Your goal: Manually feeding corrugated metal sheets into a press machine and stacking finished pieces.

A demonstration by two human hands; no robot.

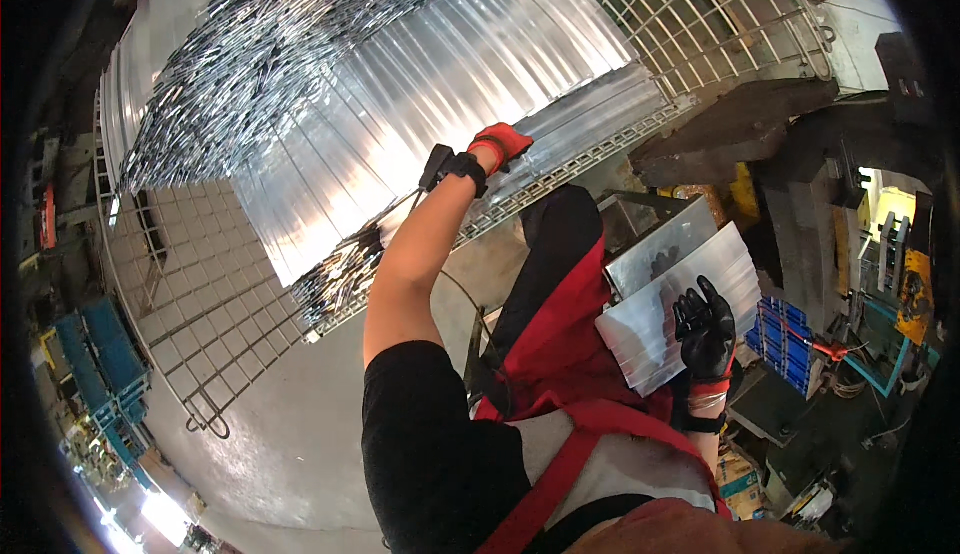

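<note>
My left hand [501,145], in a red glove, reaches to the near edge of shiny ribbed metal sheets [480,64] in a wire mesh cage. Its fingers are curled in, and what they grip, if anything, is hidden. At the lower right, my right hand [707,334] wears a glove with a black palm. That palm is turned up, with the fingers apart, in front of a loose ribbed metal sheet [645,339]. Another flat metal sheet [665,249] lies just beyond that one. The right hand does not close on either.
A large heap of thin shiny metal pieces [270,64] covers the cage's far left part. The cage's mesh wall [215,294] slopes toward the lower left. Dark machinery [720,134] stands at right, near a blue rack [785,344]. A thin cable [465,294] hangs by my left arm.
</note>
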